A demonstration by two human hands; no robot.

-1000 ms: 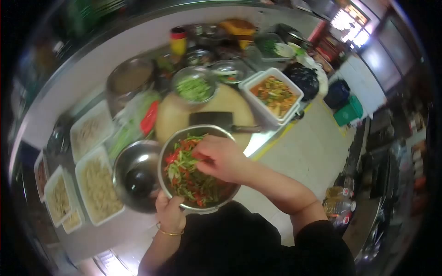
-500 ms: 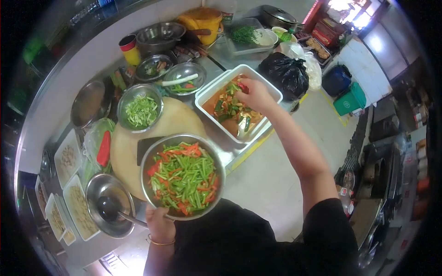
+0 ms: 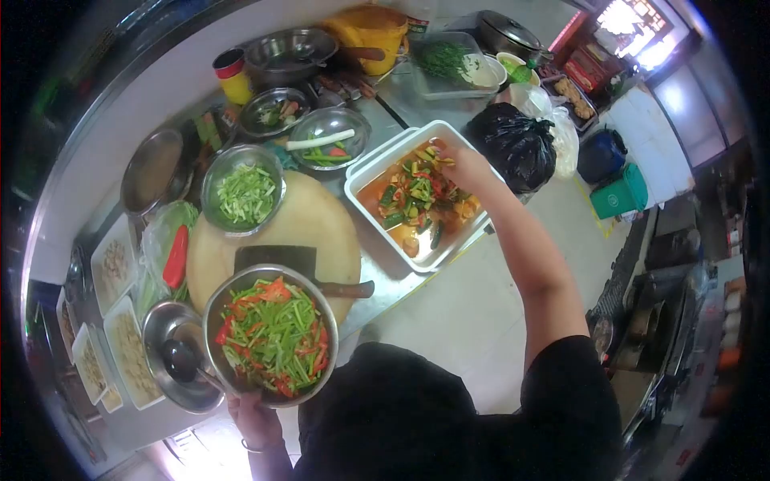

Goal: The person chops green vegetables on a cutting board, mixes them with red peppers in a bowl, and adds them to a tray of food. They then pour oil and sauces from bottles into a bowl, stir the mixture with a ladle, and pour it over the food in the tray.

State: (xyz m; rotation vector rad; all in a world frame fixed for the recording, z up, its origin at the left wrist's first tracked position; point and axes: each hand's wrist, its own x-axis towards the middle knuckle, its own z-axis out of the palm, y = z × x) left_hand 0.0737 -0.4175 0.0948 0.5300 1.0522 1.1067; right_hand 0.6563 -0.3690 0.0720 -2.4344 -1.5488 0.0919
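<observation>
My left hand grips the near rim of a steel bowl of green strips and red pepper strips. Its thumb lies at the rim, and the other fingers are partly hidden underneath. My right hand reaches into a white tub of mixed cut vegetables in reddish liquid. The right fingers are curled down at the tub's far side, and whatever they hold is hidden. Behind the bowl, a cleaver lies on a round chopping board, its wooden handle pointing right.
Left of the held bowl, a ladle rests in another steel bowl. Chopped greens fill a bowl on the board's edge. A black plastic bag sits right of the tub. White trays line the left side.
The held bowl has moved left and toward me, uncovering the cleaver's handle. My right hand has shifted slightly within the tub, and the red piece seen at its fingers no longer shows.
</observation>
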